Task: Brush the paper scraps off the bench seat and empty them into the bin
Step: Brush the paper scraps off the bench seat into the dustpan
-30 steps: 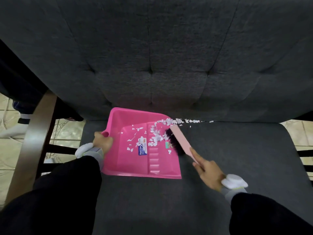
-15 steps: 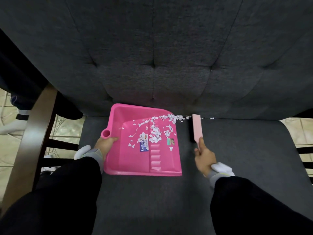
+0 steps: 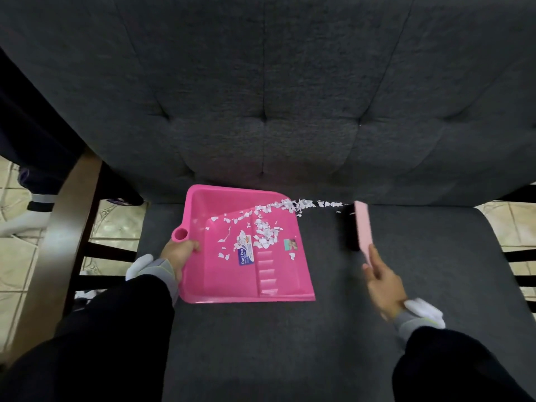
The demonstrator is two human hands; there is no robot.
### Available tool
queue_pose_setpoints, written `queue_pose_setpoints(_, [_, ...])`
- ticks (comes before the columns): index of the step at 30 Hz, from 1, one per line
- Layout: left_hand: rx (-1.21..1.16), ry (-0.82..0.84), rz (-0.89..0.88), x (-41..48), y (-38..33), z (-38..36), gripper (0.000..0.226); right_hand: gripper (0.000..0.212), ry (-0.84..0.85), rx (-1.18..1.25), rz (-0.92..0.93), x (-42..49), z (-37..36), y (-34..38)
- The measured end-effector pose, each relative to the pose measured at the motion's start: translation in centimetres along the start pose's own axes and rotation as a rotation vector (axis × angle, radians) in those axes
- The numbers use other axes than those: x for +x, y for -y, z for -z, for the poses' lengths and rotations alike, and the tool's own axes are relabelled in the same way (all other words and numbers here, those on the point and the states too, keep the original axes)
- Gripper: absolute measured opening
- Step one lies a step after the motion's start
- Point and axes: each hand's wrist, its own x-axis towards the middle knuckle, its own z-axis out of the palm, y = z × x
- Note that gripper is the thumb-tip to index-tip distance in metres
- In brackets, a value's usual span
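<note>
A pink dustpan (image 3: 226, 282) lies on the dark grey bench seat (image 3: 290, 343), its open edge facing right. My left hand (image 3: 178, 252) grips its handle at the left. White paper scraps (image 3: 262, 232) are scattered inside the pan, and a thin line of scraps (image 3: 311, 203) runs along the crease under the backrest, right of the pan. My right hand (image 3: 383, 285) holds a pale pink hand brush (image 3: 362, 227) with black bristles. The brush stands on the seat just right of that line of scraps, apart from the pan.
The tufted grey backrest (image 3: 290, 97) rises right behind the pan. A wooden armrest (image 3: 66, 227) runs down the left side, with tiled floor (image 3: 17, 256) beyond it. More tiled floor (image 3: 510, 224) shows at the right. No bin is in view.
My right hand has drawn the brush out of the pan's mouth and over to the right, past the line of scraps. The pan and my left hand have stayed in place.
</note>
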Motion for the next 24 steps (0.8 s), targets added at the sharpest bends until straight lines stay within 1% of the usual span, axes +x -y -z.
queue_pose_setpoints(3, [-0.011, -0.020, 0.023, 0.2, -0.1, 1.5, 0.036, 0.052, -0.110, 0.005, -0.144, 1.9, 1.8, -0.2])
queue_pose_setpoints(6, [-0.021, -0.045, 0.050, 1.2, 0.0, 2.8, 0.042, 0.049, -0.141, 0.014, -0.261, 4.2, 3.2, -0.1])
queue_pose_setpoints(7, [-0.029, -0.052, 0.050, 1.5, 0.1, 2.9, 0.043, 0.039, -0.134, 0.007, -0.279, 4.8, 3.4, 0.0])
queue_pose_setpoints(8, [-0.033, -0.058, 0.050, 1.8, 0.1, 2.9, 0.042, 0.022, -0.123, -0.027, -0.281, 5.4, 3.5, 0.2])
queue_pose_setpoints(9, [-0.039, -0.066, 0.046, 2.0, -0.1, 2.8, 0.039, 0.010, -0.113, -0.054, -0.266, 6.2, 3.2, 0.5])
queue_pose_setpoints(10, [-0.038, -0.074, 0.043, 2.1, -0.2, 2.8, 0.036, 0.011, -0.107, -0.071, -0.260, 6.6, 2.8, 1.2])
queue_pose_setpoints(12, [-0.048, -0.080, 0.046, 2.4, -0.7, 2.6, 0.038, 0.013, -0.100, -0.050, -0.242, 7.1, 1.8, 3.0])
queue_pose_setpoints(15, [-0.034, -0.085, 0.069, 2.7, -1.6, 2.5, 0.039, 0.043, -0.044, -0.113, -0.269, 7.8, -0.9, 4.6])
queue_pose_setpoints(16, [-0.028, -0.086, 0.078, 2.7, -1.8, 2.4, 0.040, 0.047, -0.030, -0.133, -0.267, 7.5, -1.9, 5.0])
queue_pose_setpoints(21, [-0.052, -0.099, 0.068, 2.3, -2.2, 1.9, 0.045, 0.052, 0.044, -0.144, -0.091, 3.5, -5.9, 7.5])
queue_pose_setpoints(24, [-0.052, -0.082, 0.073, 2.2, -2.2, 1.9, 0.046, 0.056, 0.129, -0.187, 0.014, 1.6, -6.3, 7.8])
